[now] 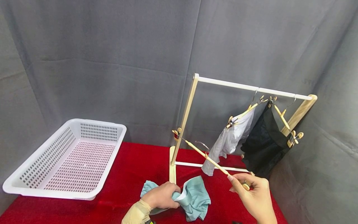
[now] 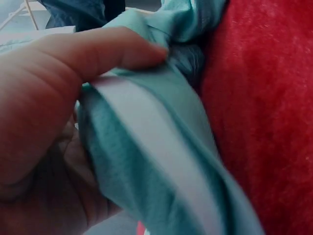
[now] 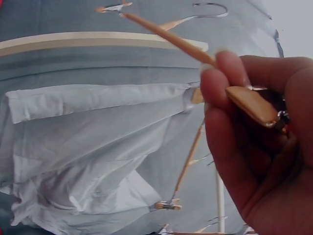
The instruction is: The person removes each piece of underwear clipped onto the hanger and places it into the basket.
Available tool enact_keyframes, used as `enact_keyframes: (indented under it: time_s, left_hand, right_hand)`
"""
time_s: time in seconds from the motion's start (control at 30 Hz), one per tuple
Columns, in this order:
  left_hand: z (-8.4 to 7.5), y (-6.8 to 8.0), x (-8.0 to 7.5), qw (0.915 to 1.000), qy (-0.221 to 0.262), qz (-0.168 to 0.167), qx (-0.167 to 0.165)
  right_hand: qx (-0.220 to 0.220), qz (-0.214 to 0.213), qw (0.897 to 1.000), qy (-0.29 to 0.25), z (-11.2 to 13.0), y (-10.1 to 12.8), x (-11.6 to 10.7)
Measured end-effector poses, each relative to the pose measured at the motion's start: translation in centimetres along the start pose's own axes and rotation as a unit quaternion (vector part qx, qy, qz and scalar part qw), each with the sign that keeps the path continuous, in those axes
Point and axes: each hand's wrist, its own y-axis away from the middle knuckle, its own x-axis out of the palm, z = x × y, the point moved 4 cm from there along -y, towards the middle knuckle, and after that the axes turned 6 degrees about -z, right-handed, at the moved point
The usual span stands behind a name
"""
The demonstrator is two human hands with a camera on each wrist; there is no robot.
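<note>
My left hand (image 1: 163, 196) grips a light teal cloth garment (image 1: 197, 197) low over the red cloth. In the left wrist view the thumb lies across the garment's folded edge, where a white band (image 2: 151, 122) shows. My right hand (image 1: 253, 193) pinches one end of a wooden clip hanger (image 1: 208, 157) between thumb and fingers. The hanger slants up and leftward, its far clip (image 1: 177, 133) overlapping the rack's left post in the head view. Close to the right palm sits the near clip (image 3: 254, 105), partly hidden by the fingers. No garment hangs from this hanger.
A small garment rack (image 1: 229, 83) stands at the right. From its bar hang a white garment (image 1: 230, 138) and black shorts (image 1: 264, 140) on clip hangers. At the left, a white perforated basket (image 1: 112, 161) rests on the red cloth (image 1: 137, 168). Grey curtains (image 1: 126, 62) surround the table.
</note>
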Motion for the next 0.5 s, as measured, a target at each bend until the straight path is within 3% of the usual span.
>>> enact_keyframes:
  time_s: [0.5]
  left_hand:
    - [-0.2,-0.1,-2.9,0.9951,0.083,-0.053,0.009]
  right_hand:
    - [0.044,-0.02,0.998,0.044,1.5,0.8,-1.4]
